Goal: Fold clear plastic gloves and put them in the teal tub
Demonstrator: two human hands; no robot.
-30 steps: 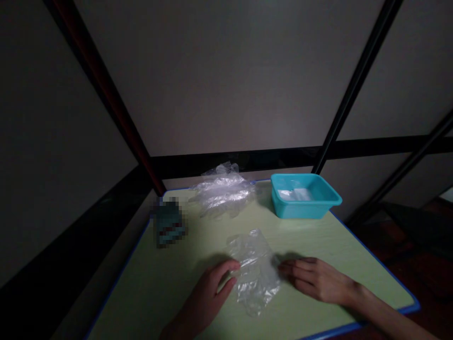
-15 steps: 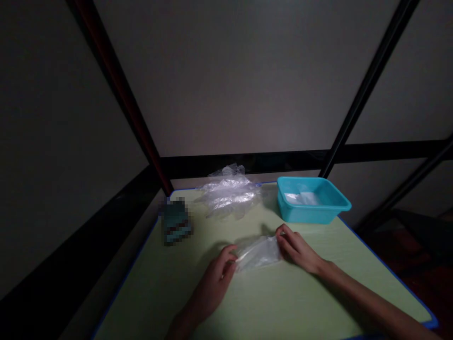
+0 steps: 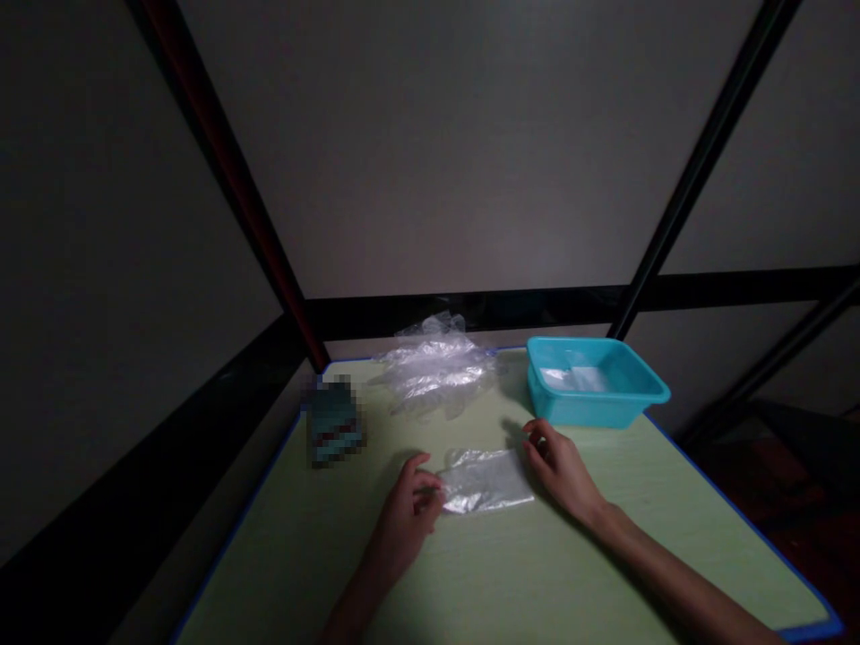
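Observation:
A clear plastic bag [image 3: 487,484], folded into a flat rectangle, lies on the table in front of me. My left hand [image 3: 408,509] rests at the bag's left end, fingertips at its edge; the fingers are apart, with the index finger lifted. Just off the bag's right end is my right hand [image 3: 561,470], raised a little over the table. Its fingers are loosely bent with a gap at the thumb, and nothing shows in them. Farther back is a loose, crinkled heap of clear plastic bags [image 3: 440,367].
A turquoise plastic basin [image 3: 591,410] stands at the back right of the pale green table [image 3: 511,582], with folded clear plastic [image 3: 581,378] inside. On the left lies a dark, pixelated object [image 3: 336,425]. A panelled wall [image 3: 463,179] rises behind the table's blue edge.
My right hand has come off the bag's right end and lifted slightly. My left index finger has risen and the fingers have spread. The bag now lies flatter.

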